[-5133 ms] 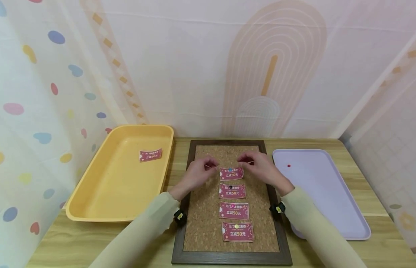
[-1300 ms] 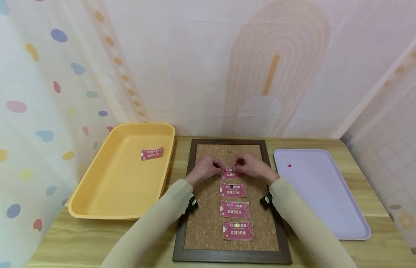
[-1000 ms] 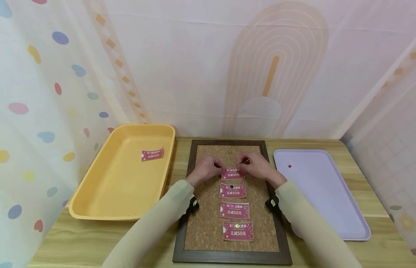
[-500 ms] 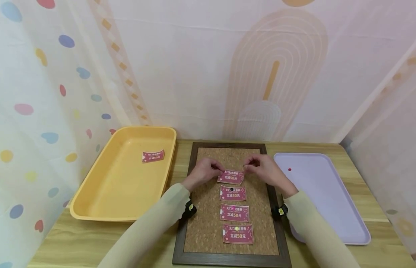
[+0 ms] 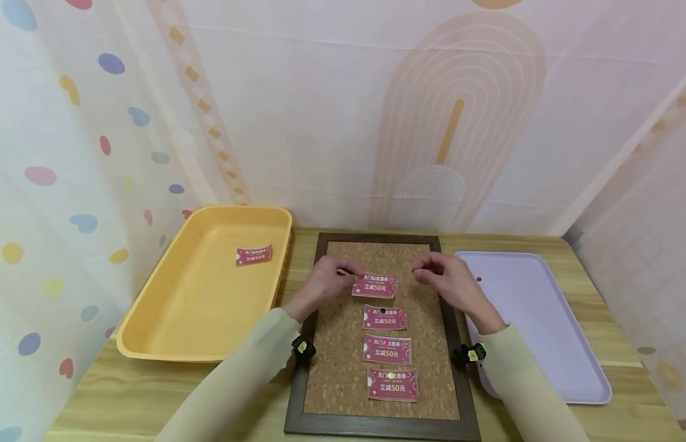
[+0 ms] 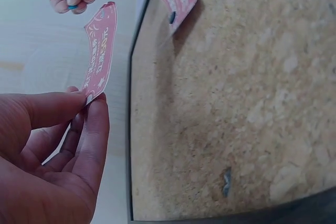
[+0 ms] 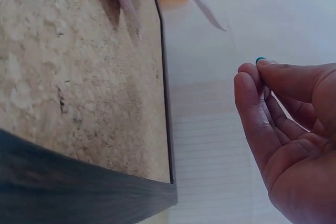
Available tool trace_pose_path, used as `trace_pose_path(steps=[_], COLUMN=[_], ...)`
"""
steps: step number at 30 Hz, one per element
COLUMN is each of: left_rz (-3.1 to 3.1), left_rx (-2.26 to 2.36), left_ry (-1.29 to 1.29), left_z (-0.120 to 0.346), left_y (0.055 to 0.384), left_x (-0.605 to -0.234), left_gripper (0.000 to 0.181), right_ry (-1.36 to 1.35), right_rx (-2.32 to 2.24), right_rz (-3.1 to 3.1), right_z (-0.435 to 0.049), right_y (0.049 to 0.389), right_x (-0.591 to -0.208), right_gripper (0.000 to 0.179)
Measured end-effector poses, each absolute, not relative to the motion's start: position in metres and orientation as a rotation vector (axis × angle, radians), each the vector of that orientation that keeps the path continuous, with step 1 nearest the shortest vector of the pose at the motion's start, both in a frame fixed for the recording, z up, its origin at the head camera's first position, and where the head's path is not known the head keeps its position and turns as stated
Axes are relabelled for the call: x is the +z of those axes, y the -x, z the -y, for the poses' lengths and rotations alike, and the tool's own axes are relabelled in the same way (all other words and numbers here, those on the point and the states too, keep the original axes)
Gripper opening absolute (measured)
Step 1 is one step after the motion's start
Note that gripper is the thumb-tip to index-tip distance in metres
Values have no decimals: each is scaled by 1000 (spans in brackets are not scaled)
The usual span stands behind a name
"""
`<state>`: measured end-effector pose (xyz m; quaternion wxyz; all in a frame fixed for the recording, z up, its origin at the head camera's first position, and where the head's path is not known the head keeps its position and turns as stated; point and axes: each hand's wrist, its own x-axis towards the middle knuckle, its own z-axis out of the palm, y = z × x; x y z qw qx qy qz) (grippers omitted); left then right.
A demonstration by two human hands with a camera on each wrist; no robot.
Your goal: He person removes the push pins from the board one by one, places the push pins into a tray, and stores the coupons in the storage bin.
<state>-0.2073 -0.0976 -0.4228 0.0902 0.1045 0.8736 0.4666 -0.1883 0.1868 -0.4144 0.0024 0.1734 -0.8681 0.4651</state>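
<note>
My left hand (image 5: 347, 277) pinches the left end of a pink coupon (image 5: 374, 286) and holds it just above the top of the framed cork board (image 5: 337, 374). In the left wrist view the coupon (image 6: 100, 51) hangs free from my thumb and forefinger (image 6: 90, 109). To the coupon's right, my right hand (image 5: 417, 272) pinches a small teal pushpin (image 7: 260, 60) between thumb and fingertips. Below them, three more pink coupons (image 5: 387, 350) lie in a column on the cork.
A yellow tray (image 5: 155, 288) at the left holds one pink coupon (image 5: 253, 255). A lilac tray (image 5: 547, 331) at the right holds a red pin (image 5: 478, 279). The wooden table's front edge runs below the board; curtained walls close in behind and beside.
Both hands worked together at the top coupon. They have since parted: the right hand drew away to the right with the pin, and the left hand lifted the freed coupon slightly leftward.
</note>
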Motion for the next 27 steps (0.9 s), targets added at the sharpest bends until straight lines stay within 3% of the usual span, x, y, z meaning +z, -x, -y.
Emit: trace_pose_path(steps=[27], left_rz=[-2671], left_rx=[1448], left_ry=[-258], left_z=[160], left_y=[187], left_x=[-376], left_gripper=[20], right_ry=[-402], right_rx=[1469], right_rz=[2658], right_z=[-231], right_y=[168], right_x=[-385], right_gripper=[16])
